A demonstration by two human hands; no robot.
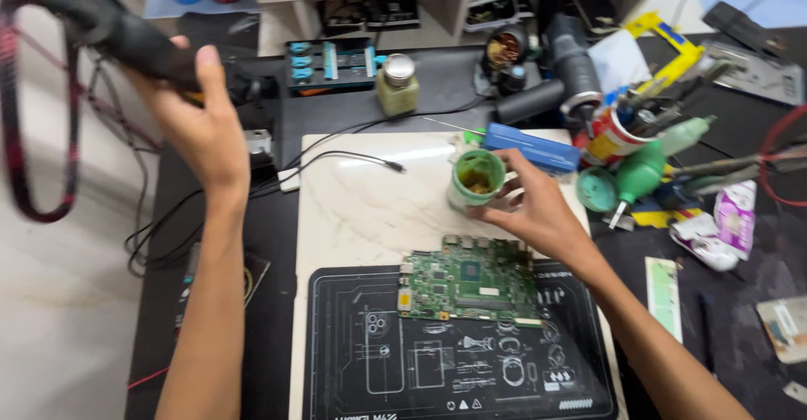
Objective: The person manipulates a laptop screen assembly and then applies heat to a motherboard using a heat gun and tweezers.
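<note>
My left hand (195, 121) is raised at the upper left and grips a black tool handle (118, 33) with a braided red and black cable (25, 117) hanging from it. Over the white marble slab (361, 210), my right hand (530, 206) holds a small green jar (476, 178) of yellowish paste, open at the top. A green circuit board (471, 281) lies just below that hand, on the top edge of a black printed work mat (420, 361).
A blue flat case (531, 147), a green jar lid (597, 189), a green blower bulb (643, 172) and a cup of tools (618, 130) crowd the right side. A small glass bottle (398, 84) stands behind the slab. Black cables (336, 163) cross its left edge.
</note>
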